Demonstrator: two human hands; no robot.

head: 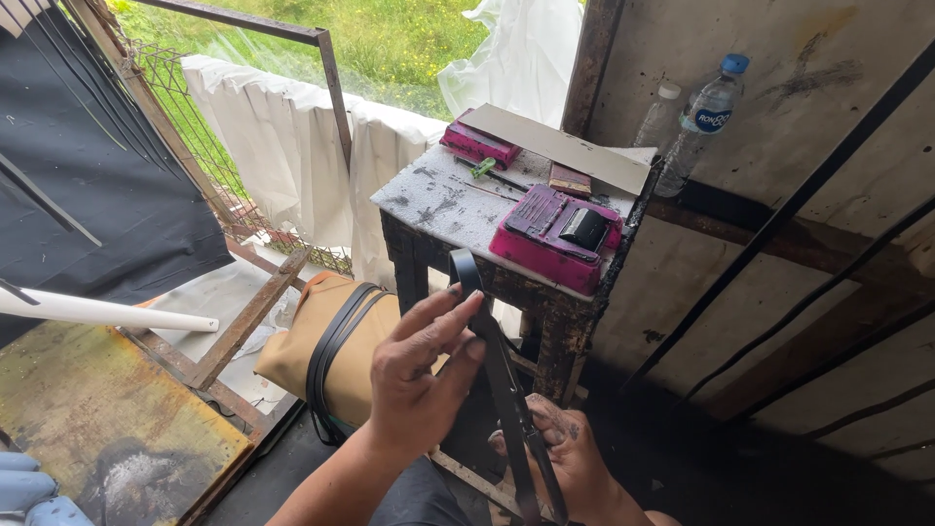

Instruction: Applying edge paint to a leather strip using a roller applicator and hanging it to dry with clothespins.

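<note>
Before the desk point(438, 200), the left hand point(421, 375) pinches a looped black strap point(497, 360) between thumb and fingers. The right hand point(565, 458) grips the strap lower down.

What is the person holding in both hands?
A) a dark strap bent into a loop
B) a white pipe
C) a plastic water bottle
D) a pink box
A: the left hand pinches a dark strap near its looped top, and the right hand grips it lower down, while the bottles and the pink box stay on the small table.
</note>
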